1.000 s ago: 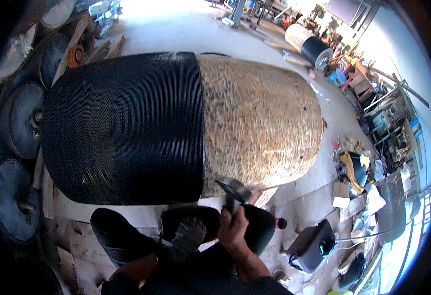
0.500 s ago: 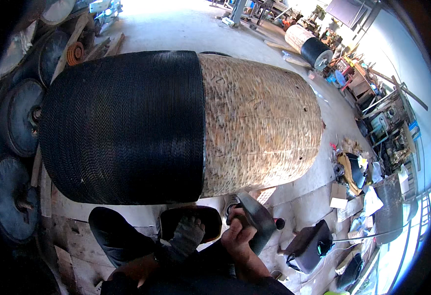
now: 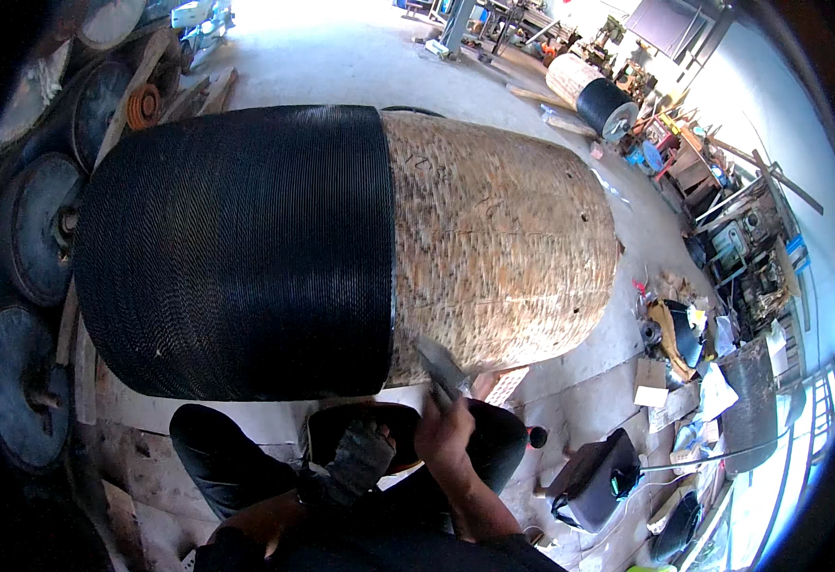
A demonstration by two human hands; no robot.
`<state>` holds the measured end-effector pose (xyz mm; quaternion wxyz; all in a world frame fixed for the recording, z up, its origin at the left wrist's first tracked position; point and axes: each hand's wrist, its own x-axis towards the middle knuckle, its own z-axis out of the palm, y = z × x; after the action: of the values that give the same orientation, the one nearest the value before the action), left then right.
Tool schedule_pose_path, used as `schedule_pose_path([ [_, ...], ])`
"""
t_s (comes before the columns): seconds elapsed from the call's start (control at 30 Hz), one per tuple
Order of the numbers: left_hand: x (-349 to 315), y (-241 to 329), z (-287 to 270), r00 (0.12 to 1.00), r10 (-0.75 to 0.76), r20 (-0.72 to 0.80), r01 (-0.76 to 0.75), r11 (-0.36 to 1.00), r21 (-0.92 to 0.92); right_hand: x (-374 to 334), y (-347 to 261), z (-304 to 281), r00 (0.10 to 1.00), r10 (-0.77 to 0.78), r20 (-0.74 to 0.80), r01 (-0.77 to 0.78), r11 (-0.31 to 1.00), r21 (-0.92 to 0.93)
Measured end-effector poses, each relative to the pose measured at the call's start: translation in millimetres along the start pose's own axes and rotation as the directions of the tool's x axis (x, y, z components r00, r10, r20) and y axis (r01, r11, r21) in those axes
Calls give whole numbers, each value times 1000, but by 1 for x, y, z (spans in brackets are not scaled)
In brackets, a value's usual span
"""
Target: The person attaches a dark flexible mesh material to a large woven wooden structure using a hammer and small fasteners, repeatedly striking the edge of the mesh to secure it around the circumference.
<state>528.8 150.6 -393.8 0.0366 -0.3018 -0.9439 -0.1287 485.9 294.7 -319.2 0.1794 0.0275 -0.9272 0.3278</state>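
A huge roller (image 3: 503,229) lies across the view in front of me, its right part a bare, mottled tan surface. Tight rows of black ribbed winding (image 3: 246,248) cover its left part. My right hand (image 3: 444,439) grips a grey, flat-bladed metal tool (image 3: 444,367), whose tip overlaps the lower edge of the tan part, close to the winding's border; whether it touches is unclear. My left hand (image 3: 360,462), in a grey glove with bare fingertips, is closed over a dark open container (image 3: 403,412) between my knees. Whatever its fingers hold is hidden.
Large dark rollers (image 3: 31,372) line the left side along wooden planks. At lower right stands a dark box-shaped case (image 3: 594,481) with a cable. Cardboard (image 3: 651,377) and scraps litter the floor beyond it. Another part-wound roller (image 3: 608,107) lies at far right.
My right hand has turned and moved slightly left, bringing the blade up against the view of the roller's lower edge. My left hand stays nearly in place.
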Motion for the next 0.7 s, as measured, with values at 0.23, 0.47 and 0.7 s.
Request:
schedule_pose_path([
  [0.23,-15,0,55,988,-45,-145,50,998,32,-14,-21,-20,989,99,-112,-67,963,260],
  [0.47,4,-1,11,995,-74,-71,67,993,-94,-3,-1,1,975,209,73,-216,971,104],
  [0.7,-2,-8,7,980,-195,39,189,852,-489,-9,-9,-10,995,74,-70,-62,984,168],
])
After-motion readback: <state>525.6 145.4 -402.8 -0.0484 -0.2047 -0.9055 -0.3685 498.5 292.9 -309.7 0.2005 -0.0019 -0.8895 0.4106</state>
